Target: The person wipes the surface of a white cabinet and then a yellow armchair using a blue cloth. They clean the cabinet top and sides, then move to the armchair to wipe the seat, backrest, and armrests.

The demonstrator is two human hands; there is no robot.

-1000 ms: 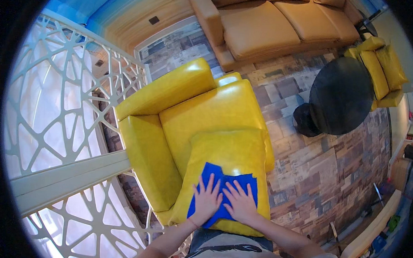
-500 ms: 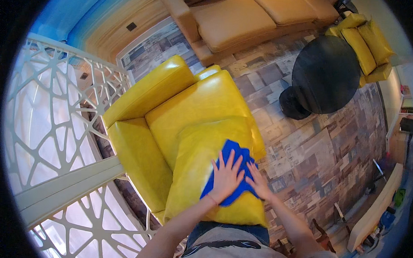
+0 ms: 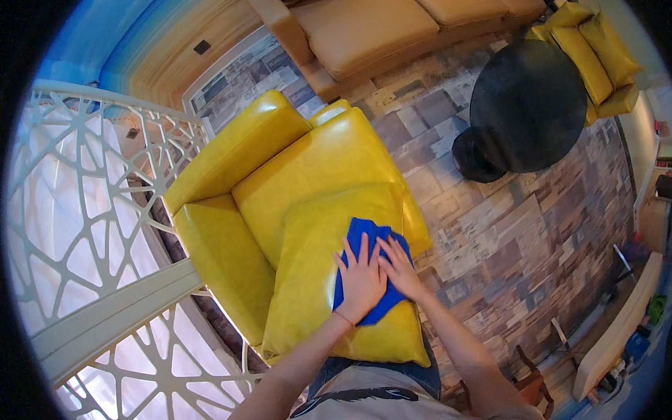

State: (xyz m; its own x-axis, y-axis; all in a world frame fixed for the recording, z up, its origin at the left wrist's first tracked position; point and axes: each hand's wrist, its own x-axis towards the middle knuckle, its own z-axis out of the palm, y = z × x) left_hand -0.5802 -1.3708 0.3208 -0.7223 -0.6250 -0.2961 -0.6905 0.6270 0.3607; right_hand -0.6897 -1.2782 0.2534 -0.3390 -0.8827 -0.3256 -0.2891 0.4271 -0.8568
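Fingers of both hands spread flat, palms down on a blue cloth (image 3: 365,237). Left hand (image 3: 360,279) and right hand (image 3: 400,270) side by side, touching. Cloth lies on a yellow cushion (image 3: 311,283), right half, on a yellow armchair (image 3: 278,178). Round black tabletop (image 3: 528,106) well apart.
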